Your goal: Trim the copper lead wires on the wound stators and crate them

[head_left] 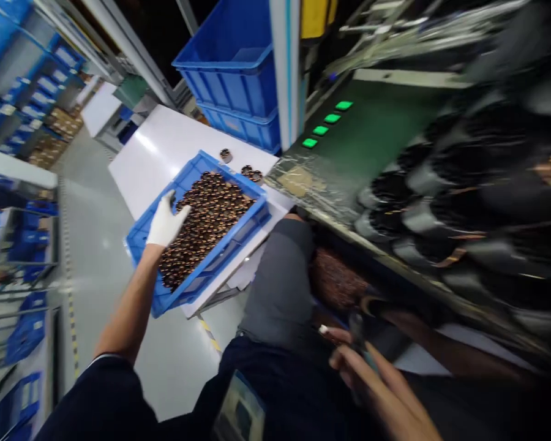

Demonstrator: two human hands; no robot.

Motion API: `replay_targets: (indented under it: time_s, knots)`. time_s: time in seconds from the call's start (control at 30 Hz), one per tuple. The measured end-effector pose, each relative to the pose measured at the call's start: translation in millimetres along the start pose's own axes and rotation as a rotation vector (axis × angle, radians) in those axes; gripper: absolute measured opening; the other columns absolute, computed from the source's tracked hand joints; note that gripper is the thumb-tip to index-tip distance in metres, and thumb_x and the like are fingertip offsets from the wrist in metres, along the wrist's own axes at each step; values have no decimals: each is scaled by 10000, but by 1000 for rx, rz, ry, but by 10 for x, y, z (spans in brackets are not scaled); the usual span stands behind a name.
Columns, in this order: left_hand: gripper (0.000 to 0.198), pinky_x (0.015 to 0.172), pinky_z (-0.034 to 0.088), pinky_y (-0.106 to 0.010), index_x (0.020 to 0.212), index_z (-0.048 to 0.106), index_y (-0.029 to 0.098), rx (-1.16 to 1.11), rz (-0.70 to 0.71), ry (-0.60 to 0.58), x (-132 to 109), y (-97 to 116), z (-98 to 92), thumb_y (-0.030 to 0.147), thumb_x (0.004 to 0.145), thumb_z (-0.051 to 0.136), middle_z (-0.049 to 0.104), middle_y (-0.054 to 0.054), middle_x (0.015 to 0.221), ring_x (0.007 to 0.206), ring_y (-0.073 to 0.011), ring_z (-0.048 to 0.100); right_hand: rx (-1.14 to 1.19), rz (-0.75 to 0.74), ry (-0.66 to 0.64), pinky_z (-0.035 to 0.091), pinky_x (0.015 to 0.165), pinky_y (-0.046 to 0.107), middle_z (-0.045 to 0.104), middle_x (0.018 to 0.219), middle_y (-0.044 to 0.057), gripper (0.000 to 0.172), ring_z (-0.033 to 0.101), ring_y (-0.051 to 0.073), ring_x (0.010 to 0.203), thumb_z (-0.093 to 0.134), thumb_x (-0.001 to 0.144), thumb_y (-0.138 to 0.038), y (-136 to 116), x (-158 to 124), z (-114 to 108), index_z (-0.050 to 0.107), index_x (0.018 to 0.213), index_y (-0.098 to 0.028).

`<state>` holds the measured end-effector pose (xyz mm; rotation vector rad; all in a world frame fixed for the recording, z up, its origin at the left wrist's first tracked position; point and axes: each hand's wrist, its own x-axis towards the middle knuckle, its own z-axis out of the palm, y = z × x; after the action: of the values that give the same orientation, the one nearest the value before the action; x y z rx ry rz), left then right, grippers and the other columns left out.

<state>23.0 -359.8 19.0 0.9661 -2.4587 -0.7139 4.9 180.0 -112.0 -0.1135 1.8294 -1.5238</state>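
My left hand (165,223), in a white glove, reaches into a blue crate (144,229) full of small round copper-wound parts (206,214). Its fingers curl down over the parts, with a small dark piece at the fingertips. My right hand (371,376) is bare and blurred, low in the view. Its thumb and fingers close around a thin dark thing that I cannot make out. Just beyond it a person in a grey top (280,288) bends forward against the bench edge.
The crate overhangs the near edge of a white table (160,138), where three loose parts (248,171) lie. Stacked blue bins (234,79) stand behind. On the right a green conveyor (376,128) carries blurred black-and-grey cylinders (422,184). Shelves of blue bins line the left aisle.
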Motion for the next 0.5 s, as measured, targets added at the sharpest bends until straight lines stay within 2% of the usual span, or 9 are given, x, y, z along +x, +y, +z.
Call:
replay_targets:
  time_s: [0.03, 0.07, 0.1, 0.17, 0.2, 0.27, 0.3, 0.4, 0.5]
  knots:
    - [705, 1439, 418, -682, 1589, 620, 296, -66, 65, 12, -78, 256, 45, 628, 1016, 864, 667, -133, 1686, 1611, -380, 624, 41, -4, -16, 685, 652, 523, 824, 872, 36, 407, 775, 349, 731, 783, 944, -784, -151, -53, 65, 861, 1283, -573]
    - [711, 1465, 402, -630, 1624, 598, 347, -137, 160, 4, -173, 544, 101, 614, 1020, 860, 627, -93, 1746, 1657, -346, 590, 56, 33, -12, 687, 752, 513, 824, 918, 32, 461, 759, 311, 765, 761, 995, -774, -296, -90, 131, 846, 1360, -505]
    - [730, 1472, 399, -611, 1683, 557, 342, -192, 336, -19, -279, 857, 162, 577, 1051, 838, 589, -104, 1788, 1689, -337, 562, 68, 59, -14, 672, 851, 497, 811, 960, 40, 552, 748, 286, 833, 742, 1027, -771, -423, -112, 190, 809, 1458, -434]
    - [747, 1444, 432, -608, 1668, 581, 280, -282, 705, 3, -501, 1510, 301, 536, 1038, 890, 637, -149, 1724, 1669, -349, 580, 76, 67, -58, 612, 1009, 477, 770, 996, 42, 689, 718, 259, 930, 738, 1039, -789, -607, -139, 267, 748, 1547, -324]
    - [726, 1427, 437, -618, 1632, 616, 262, -312, 835, -3, -603, 1829, 384, 551, 1033, 907, 662, -162, 1685, 1651, -365, 588, 75, 64, -80, 577, 1067, 471, 749, 1009, 39, 730, 703, 252, 969, 735, 1042, -798, -660, -158, 281, 726, 1568, -293]
    - [685, 1449, 379, -651, 1561, 690, 282, -336, 975, -39, -745, 2399, 597, 592, 1001, 933, 614, -168, 1744, 1700, -403, 516, 71, 55, -106, 521, 1127, 463, 719, 1031, 32, 751, 675, 243, 1006, 722, 1052, -807, -697, -227, 274, 707, 1577, -271]
    - [642, 1468, 337, -662, 1520, 724, 301, -348, 994, -88, -775, 2635, 728, 592, 991, 944, 583, -151, 1782, 1741, -418, 452, 72, 55, -105, 506, 1132, 458, 709, 1037, 29, 745, 663, 239, 1009, 715, 1060, -806, -683, -276, 260, 705, 1576, -269]
    - [491, 1494, 245, -710, 1326, 816, 312, -410, 1003, -247, -690, 3111, 1156, 543, 936, 1006, 546, -93, 1827, 1816, -459, 288, 88, 58, -68, 490, 1119, 451, 704, 1040, 27, 718, 644, 231, 998, 706, 1079, -787, -543, -439, 216, 701, 1575, -268]
    - [372, 1480, 228, -759, 1089, 850, 279, -491, 1102, -235, -511, 3272, 1457, 496, 872, 1060, 606, -84, 1777, 1795, -473, 301, 126, 62, 7, 512, 1049, 443, 713, 1031, 29, 697, 637, 231, 967, 692, 1090, -767, -317, -570, 188, 693, 1600, -292]
